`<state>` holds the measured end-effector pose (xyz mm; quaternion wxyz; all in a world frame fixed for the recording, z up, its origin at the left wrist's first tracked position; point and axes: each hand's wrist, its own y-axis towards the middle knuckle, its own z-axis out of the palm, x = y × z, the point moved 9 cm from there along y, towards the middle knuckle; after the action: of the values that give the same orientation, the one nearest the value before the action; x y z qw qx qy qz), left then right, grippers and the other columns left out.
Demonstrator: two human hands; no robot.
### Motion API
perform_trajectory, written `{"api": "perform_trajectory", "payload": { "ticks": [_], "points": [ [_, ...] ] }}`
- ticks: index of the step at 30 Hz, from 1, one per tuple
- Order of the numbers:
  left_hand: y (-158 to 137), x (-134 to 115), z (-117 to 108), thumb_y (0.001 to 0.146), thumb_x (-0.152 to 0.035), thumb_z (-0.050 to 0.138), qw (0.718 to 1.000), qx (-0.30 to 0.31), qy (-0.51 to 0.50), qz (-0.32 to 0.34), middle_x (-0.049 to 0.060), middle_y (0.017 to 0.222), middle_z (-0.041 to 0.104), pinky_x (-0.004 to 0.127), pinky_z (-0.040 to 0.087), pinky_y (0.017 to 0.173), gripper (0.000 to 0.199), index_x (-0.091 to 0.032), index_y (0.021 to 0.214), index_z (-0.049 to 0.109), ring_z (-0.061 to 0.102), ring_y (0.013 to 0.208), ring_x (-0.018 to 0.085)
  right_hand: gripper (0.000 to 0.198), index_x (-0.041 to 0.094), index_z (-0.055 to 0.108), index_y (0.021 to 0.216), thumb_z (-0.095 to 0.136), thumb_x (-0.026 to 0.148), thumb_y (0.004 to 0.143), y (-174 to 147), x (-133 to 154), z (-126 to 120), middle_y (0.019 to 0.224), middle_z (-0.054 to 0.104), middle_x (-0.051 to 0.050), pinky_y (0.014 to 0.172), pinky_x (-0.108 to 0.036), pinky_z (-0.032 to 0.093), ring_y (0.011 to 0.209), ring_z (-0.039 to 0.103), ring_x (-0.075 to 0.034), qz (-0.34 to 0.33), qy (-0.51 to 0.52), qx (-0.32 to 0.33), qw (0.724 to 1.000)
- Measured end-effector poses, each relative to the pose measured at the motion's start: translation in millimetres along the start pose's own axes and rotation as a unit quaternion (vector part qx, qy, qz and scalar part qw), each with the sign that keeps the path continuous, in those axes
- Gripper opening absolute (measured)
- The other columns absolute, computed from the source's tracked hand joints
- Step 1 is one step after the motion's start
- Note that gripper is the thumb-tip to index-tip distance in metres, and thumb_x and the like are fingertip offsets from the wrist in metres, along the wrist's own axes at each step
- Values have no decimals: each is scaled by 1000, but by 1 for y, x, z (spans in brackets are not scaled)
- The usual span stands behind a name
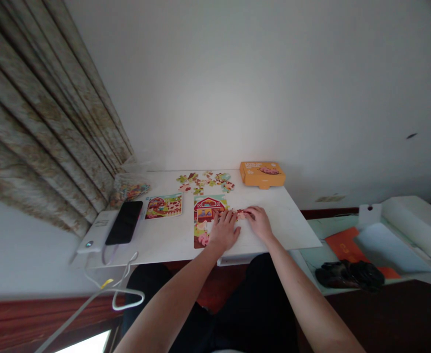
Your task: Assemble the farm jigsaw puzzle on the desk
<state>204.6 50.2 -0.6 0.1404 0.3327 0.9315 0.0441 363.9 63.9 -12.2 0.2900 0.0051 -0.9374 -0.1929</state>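
A partly joined jigsaw puzzle (201, 230) with a red barn and a pink pig lies flat on the white table (180, 234). My left hand (224, 229) rests on its right side, fingers stretched out over the pieces. Just right of it, my right hand (259, 223) is closed, its fingertips pinching a red and pink puzzle piece (241, 214) at the puzzle's edge. Part of that piece is covered by the fingers. Behind the puzzle, several loose puzzle pieces (198, 190) are scattered. A farm picture card (164, 205) sits to the left.
An orange puzzle box (262, 175) stands at the table's back right. On the left are a black phone (124, 223), a white power bank (98, 230) and a clear bag of pieces (130, 189). White cables (129, 307) hang off the front left. An open white box (392, 245) lies at right.
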Motion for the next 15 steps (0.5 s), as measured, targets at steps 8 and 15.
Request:
{"api": "perform_trajectory", "payload": {
  "ticks": [8,15],
  "points": [
    [0,-1,-2,105,-45,40,1000,10,22,-1,10,159,48,56,25,125,56,-20,155,45,39,148,29,22,23,79,100,58,28,96,-1,-2,1,105,73,-10,94,-42,51,100,62,-27,-18,-2,-23,1000],
    [-1,-1,-2,106,-49,36,1000,13,15,2,11,159,47,57,25,125,55,-20,151,49,38,149,30,22,23,79,104,58,27,97,-2,2,0,107,73,-10,95,-41,51,102,61,-27,-22,-28,-12,999]
  ]
}}
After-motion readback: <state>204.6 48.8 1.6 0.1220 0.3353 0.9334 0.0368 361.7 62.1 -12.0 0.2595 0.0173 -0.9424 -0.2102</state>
